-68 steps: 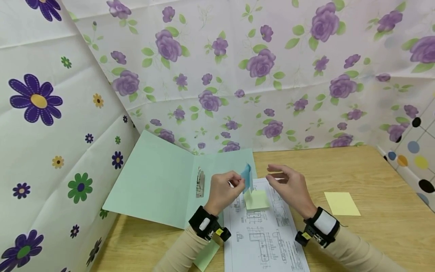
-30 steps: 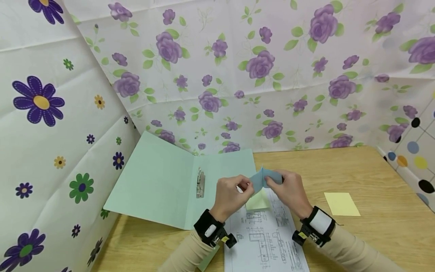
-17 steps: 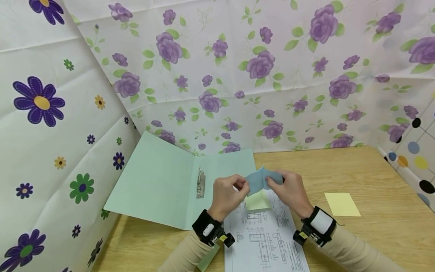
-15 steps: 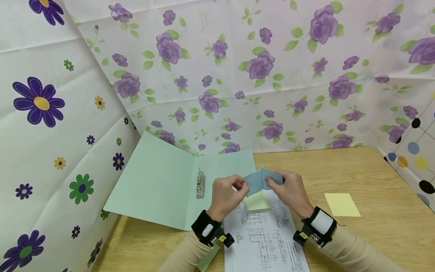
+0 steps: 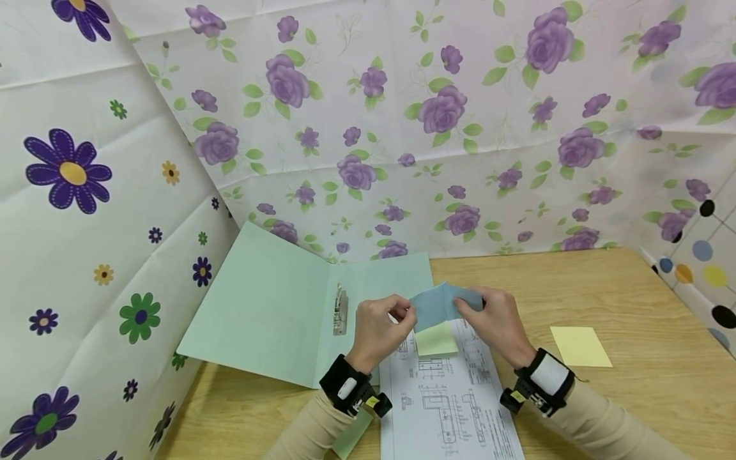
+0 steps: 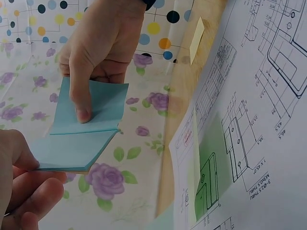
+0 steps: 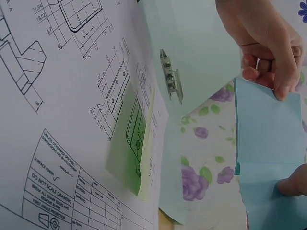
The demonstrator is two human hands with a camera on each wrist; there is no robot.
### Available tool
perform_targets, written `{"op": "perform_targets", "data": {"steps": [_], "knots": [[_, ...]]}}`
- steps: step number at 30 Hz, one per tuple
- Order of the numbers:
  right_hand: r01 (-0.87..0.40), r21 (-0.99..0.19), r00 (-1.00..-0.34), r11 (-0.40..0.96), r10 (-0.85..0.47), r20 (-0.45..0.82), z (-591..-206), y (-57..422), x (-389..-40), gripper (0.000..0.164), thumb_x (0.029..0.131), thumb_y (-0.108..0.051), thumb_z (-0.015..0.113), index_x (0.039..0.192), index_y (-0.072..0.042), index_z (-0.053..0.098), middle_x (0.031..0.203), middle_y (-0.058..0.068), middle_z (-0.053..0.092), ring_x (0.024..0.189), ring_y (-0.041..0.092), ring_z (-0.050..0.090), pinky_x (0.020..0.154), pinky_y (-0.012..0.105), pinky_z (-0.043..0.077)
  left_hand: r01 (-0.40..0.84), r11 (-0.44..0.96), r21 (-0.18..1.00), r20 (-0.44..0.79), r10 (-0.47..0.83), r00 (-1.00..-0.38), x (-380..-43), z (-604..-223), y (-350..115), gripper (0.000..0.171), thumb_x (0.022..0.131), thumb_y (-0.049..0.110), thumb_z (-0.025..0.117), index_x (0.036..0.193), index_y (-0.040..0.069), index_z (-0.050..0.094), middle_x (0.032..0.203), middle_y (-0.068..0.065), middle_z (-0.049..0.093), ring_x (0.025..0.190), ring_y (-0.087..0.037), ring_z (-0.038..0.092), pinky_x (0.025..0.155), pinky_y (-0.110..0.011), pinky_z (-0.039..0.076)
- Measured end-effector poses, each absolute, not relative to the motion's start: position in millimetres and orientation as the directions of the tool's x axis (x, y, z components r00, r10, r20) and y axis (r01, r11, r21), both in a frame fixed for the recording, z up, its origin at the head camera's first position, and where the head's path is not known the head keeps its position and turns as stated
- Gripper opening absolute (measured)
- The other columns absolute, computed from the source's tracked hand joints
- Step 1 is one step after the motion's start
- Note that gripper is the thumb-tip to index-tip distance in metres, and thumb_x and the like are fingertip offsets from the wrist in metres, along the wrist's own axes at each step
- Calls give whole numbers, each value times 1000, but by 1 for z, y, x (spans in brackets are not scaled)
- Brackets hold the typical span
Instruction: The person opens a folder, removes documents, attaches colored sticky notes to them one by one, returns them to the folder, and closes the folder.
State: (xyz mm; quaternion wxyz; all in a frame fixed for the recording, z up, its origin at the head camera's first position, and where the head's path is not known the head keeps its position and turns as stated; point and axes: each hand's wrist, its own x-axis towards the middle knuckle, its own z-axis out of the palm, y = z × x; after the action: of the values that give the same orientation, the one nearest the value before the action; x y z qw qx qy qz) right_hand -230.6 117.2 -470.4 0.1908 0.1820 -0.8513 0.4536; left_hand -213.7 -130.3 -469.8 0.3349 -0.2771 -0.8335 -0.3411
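Both hands hold a blue sticky note (image 5: 432, 308) up over the table, with a crease running across its middle. My left hand (image 5: 376, 329) pinches its left end between thumb and fingers. At the other end my right hand (image 5: 503, 322) grips it, the thumb (image 6: 82, 105) lying along its face in the left wrist view. The two halves meet at a shallow angle along the crease. Below the blue note, a pale yellow-green sticky note (image 5: 437, 342) stands partly lifted on a printed technical drawing (image 5: 425, 421).
An open mint-green folder (image 5: 264, 313) with a metal clip (image 5: 340, 312) lies behind and left of the drawing. On the wooden table (image 5: 650, 306), a yellow sticky note (image 5: 581, 347) lies at right. A green paper piece (image 5: 352, 434) sits partly under the left forearm.
Earlier only my left hand held the folded blue note while my right hand was free. The right hand then took its other end, and the note has since been spread flatter.
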Motion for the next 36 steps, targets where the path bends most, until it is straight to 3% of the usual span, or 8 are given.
{"op": "perform_targets", "data": {"steps": [5,7,10,18,23,28,32,36], "knots": [[-492,-693,-854,526,-136,503,-472,120,-231,20,101,-1,79,83,-4,71,63,-4,41,56,2,37,60,22,34,691,611,387,748,231,-622,-213,-470,-131,4,98,3,80,95,5,83,74,-4,79,66,-13,73,67,-21,59],[-491,-695,-854,525,-134,503,-472,120,-231,18,101,-1,80,84,-5,73,63,-5,47,57,2,39,59,22,34,693,608,387,747,233,-622,-213,-470,-131,5,99,4,80,96,5,83,75,-5,80,66,-13,73,68,-21,59],[-484,-696,-858,531,-131,496,-471,121,-231,21,101,-2,80,82,-5,71,63,-3,44,57,2,37,59,22,33,692,606,391,745,232,-625,-213,-471,-132,8,102,6,77,98,4,83,76,-5,80,67,-14,74,70,-20,59],[-477,-695,-859,538,-118,499,-472,123,-231,9,101,-3,80,93,-1,80,72,7,71,58,0,46,61,22,37,690,610,390,749,225,-623,-211,-474,-134,10,105,8,75,99,4,83,78,-5,80,70,-14,73,72,-19,58],[-475,-692,-856,543,-104,506,-471,130,-234,9,101,-3,81,93,2,81,78,16,78,62,-2,56,63,19,43,694,613,377,760,223,-611,-213,-477,-138,7,103,5,76,99,4,81,78,-5,79,69,-14,73,71,-20,58],[-432,-693,-855,577,-17,519,-470,147,-239,10,100,-2,81,92,5,81,86,25,83,65,4,70,64,17,50,660,611,437,766,132,-629,-215,-475,-154,7,99,-3,77,96,4,78,78,-8,78,69,-17,72,72,-22,60],[-401,-698,-866,593,4,500,-470,156,-240,13,101,-4,80,91,4,81,87,26,83,64,1,67,63,18,49,646,617,450,761,114,-639,-216,-473,-163,6,99,-3,77,96,3,78,78,-9,78,69,-19,73,73,-23,61],[-390,-715,-879,580,-4,476,-472,158,-240,20,102,-5,79,84,2,76,76,20,78,56,-2,56,59,21,43,657,615,436,756,146,-638,-216,-473,-165,5,102,0,75,98,2,79,79,-9,78,69,-19,73,73,-23,62]]}}
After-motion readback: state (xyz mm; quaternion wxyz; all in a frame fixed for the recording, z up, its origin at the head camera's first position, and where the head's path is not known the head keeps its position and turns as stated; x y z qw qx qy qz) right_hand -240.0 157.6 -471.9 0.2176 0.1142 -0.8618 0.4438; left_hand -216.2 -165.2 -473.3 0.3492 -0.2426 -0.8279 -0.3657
